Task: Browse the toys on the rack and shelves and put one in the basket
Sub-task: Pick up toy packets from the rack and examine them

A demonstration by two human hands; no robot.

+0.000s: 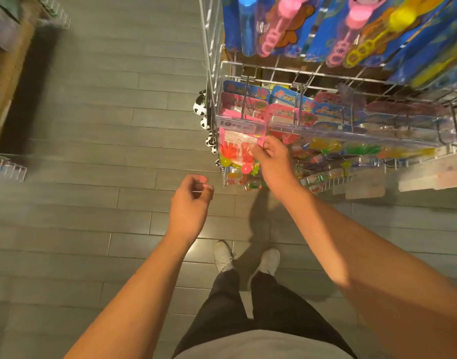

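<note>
Stage: browsing, nothing chosen for certain, no basket in my view.
Right hand [270, 158], centre frame: I pinch the edge of a pink toy packet [239, 154] hanging on the wire rack [299, 73].
Left hand [192, 196], just below-left: loosely curled, holding nothing.
Remaining: unhook one packet, find basket, drop it in.

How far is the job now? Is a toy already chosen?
Browsing looks under way: the right hand pinches a clear toy packet with orange sticky hands that hangs on the white wire rack. The left hand holds nothing. No basket shows, so putting a toy in it remains.
</note>
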